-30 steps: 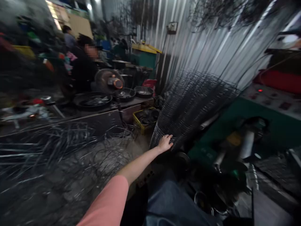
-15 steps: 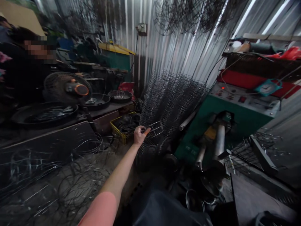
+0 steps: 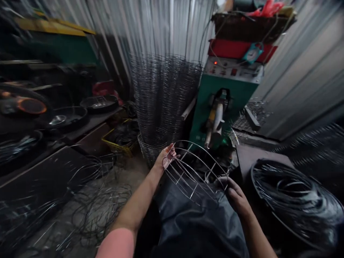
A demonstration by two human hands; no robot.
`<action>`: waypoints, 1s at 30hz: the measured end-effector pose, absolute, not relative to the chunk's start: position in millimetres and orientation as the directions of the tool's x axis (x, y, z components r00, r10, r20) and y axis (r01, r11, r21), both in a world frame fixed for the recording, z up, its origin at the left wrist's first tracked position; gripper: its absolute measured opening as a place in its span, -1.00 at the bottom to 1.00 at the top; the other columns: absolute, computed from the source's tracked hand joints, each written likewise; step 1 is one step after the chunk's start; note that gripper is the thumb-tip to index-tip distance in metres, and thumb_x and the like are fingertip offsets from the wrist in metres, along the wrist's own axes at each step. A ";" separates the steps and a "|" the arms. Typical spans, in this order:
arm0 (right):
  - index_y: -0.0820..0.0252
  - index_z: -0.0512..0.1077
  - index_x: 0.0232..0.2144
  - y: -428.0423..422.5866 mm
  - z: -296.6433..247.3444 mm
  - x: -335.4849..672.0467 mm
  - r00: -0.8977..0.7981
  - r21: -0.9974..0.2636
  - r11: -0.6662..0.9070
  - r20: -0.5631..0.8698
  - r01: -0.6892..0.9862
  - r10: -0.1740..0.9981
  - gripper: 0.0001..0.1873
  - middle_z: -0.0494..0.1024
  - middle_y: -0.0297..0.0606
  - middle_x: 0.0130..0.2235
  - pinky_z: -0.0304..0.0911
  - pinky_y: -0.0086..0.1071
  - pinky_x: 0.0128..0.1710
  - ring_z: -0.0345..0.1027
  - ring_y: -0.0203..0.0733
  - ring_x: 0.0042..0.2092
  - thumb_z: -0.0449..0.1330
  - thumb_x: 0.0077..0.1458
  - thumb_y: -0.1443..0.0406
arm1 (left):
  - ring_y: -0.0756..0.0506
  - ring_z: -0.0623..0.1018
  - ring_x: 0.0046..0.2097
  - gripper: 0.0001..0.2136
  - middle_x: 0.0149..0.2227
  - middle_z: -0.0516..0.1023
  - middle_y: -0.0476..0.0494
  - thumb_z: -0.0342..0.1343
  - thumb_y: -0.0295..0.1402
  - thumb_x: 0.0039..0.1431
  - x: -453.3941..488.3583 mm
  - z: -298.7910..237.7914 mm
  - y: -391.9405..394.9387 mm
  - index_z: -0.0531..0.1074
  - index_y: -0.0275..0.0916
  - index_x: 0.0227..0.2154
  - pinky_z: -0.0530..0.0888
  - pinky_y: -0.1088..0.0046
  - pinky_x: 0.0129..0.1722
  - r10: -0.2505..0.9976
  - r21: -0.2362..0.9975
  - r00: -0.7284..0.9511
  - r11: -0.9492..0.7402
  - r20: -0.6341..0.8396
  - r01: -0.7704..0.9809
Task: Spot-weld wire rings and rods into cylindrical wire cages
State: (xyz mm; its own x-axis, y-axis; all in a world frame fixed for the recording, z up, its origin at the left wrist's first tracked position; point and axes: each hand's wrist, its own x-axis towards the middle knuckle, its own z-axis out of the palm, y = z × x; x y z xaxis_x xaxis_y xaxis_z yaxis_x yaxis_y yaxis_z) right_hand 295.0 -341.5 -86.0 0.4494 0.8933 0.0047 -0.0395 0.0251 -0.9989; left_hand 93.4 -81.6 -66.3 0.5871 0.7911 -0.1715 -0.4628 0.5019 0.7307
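- Round wire frame (image 3: 192, 179): bright metal, domed, with rings crossed by straight ribs. Held in front of the body, above the lap, its face tilted; its widest span runs from upper left to lower right between the two hands.
- Left hand (image 3: 166, 158): at the frame's upper left edge, fingers spread and extended, wires lying across them. Cannot tell if it is gripping.
- Right hand (image 3: 236, 197): at the frame's right edge, fingers curled in around the wire.
- Dark trousers (image 3: 199, 222): just below the frame; contact unclear.
- Tall stack of wire frames (image 3: 163, 104): just behind the left hand, its base near the frame's upper left edge.
- Green machine (image 3: 223, 100): beyond the frame, upper right, with a lit red lamp on its panel.
- Coil of dark wire (image 3: 292, 200): right of the right hand, near.
- Loose wires (image 3: 91, 211): tangled on the floor, left of the left arm.
- Yellow crate (image 3: 118, 143): left of the stack, holding dark wire pieces.
- Open room: above the frame, up to the stack and machine.
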 end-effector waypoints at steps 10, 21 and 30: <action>0.12 0.46 -0.37 -334.9 -73.9 234.8 0.620 -0.995 -0.011 -0.071 -0.100 0.781 -0.66 0.46 -0.34 -0.49 0.23 -0.46 -0.54 0.31 -0.28 -0.49 0.13 -0.01 0.00 | -0.09 0.45 -0.16 -0.59 -0.21 0.47 -0.15 0.16 -0.05 -0.14 79.7 -69.2 -154.9 0.40 -0.22 -0.26 0.36 0.41 -0.27 0.897 0.957 0.409 0.246 -0.166 -0.152; 0.13 0.43 -0.12 -382.5 -93.7 322.8 0.683 -0.836 -0.230 0.215 0.498 0.698 -0.67 0.51 -0.26 -0.12 0.19 -0.27 -0.01 0.36 -0.11 -0.08 0.13 0.03 0.21 | 0.00 0.45 -0.40 -0.48 -0.34 0.43 -0.06 0.33 -0.17 -0.36 129.9 -80.4 -201.0 0.36 -0.25 -0.26 0.31 0.57 -0.57 0.756 0.962 0.610 0.272 -0.236 0.036; 0.58 0.29 -0.05 -472.0 -35.6 535.3 0.967 -0.428 -0.887 0.098 -0.171 -0.233 -0.46 0.39 0.33 -0.10 0.17 -0.13 -0.09 0.28 0.15 -0.02 0.22 -0.01 0.25 | -0.06 0.48 -0.35 -0.49 -0.36 0.48 -0.02 0.38 -0.21 -0.52 136.5 -90.1 -194.4 0.42 -0.20 -0.36 0.41 0.50 -0.46 0.789 0.936 0.516 0.341 -0.334 0.085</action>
